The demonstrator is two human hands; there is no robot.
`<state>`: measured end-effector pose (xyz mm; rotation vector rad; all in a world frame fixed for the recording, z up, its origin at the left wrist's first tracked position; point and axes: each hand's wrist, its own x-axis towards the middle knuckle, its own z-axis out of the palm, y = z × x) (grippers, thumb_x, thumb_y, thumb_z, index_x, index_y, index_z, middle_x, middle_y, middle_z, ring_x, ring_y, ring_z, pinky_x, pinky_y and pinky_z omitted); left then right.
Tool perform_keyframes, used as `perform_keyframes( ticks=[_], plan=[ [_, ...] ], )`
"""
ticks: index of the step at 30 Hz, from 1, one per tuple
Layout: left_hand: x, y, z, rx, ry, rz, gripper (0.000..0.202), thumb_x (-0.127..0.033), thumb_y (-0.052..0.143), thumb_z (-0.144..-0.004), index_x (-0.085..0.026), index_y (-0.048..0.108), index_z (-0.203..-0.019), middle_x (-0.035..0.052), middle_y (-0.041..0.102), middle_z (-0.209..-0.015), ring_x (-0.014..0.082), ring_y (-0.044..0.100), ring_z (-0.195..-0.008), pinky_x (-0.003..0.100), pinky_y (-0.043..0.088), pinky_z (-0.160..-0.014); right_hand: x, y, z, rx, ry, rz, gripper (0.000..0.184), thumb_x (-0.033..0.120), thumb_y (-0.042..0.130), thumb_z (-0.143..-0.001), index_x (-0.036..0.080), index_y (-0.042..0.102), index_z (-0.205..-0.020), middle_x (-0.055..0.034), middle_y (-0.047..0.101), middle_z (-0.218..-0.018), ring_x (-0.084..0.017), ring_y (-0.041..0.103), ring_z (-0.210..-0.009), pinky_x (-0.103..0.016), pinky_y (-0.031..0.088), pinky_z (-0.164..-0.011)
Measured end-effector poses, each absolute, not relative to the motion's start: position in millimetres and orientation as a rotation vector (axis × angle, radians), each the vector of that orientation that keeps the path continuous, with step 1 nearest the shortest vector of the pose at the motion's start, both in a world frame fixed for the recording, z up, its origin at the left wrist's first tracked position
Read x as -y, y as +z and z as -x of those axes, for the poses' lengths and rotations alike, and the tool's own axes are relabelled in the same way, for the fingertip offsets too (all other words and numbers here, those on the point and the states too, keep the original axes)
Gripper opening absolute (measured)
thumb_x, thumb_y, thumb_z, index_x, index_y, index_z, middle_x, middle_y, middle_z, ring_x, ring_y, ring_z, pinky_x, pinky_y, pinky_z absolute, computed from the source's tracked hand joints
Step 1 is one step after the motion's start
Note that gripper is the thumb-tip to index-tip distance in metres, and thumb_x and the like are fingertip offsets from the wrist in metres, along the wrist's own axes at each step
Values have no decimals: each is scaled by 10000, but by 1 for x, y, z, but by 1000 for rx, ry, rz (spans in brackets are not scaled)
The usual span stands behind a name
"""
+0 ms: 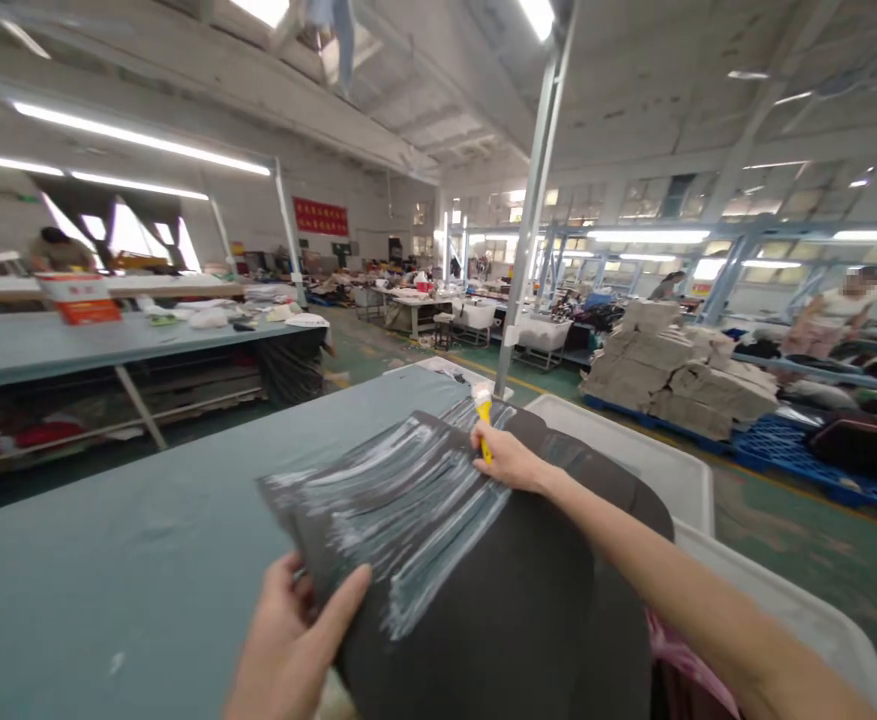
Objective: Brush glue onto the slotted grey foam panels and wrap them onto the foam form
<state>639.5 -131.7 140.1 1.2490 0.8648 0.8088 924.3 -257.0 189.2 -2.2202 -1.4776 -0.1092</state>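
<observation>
A dark grey flexible panel (468,620), possibly foam or fabric, curves over the edge of a grey-green worktable (108,570). White streaks of a glue-like coating (400,510) run across its upper part. My left hand (288,640) grips the panel's lower left edge, with the thumb on top. My right hand (509,458) holds a yellow-handled brush (484,425) against the panel's far edge. The brush tip is hidden by the bristle holder and the panel.
White plastic bins (633,460) stand to the right of the table. Beyond them, stacked grey bundles (678,370) rest on blue pallets (783,450). A steel post (532,210) rises behind the table. A co-worker (832,315) stands at the far right, and another person (59,250) works at the far left.
</observation>
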Motion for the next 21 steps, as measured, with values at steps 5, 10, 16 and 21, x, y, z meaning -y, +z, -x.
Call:
perform_keyframes(
  ticks=[5,10,16,21],
  plan=[
    [230,91,-837,-542,603,-1245,587,-383,760,-608,-174,443,-1056,133,676,-1011,241,661,-921,388,522,-859,367,127,-1092,1286,-148,2530,230,90,550,-715,206,433,-875,8,523,-838,-123,475,-739,-229,303,-655],
    [280,31,-985,-662,497,-1413,482,-337,715,-648,-177,474,-1033,115,663,-1034,237,624,-997,332,462,-912,427,80,-1227,1133,-184,2740,180,80,487,-765,204,437,-885,-15,542,-879,-133,502,-730,-239,267,-607],
    [304,-7,-1111,-787,473,-1506,419,-269,644,-708,-161,439,-1057,113,635,-1055,203,607,-996,278,440,-897,425,78,-1337,1037,-306,2833,139,142,468,-829,216,456,-947,-46,565,-948,-152,531,-718,-256,230,-567],
    [306,-38,-1180,-984,429,-1564,378,-271,603,-755,-155,410,-1059,141,607,-1088,211,599,-1024,280,441,-901,403,64,-1386,1022,-527,2788,108,186,517,-838,217,467,-929,-49,582,-953,-200,533,-872,-280,266,-654]
  ],
)
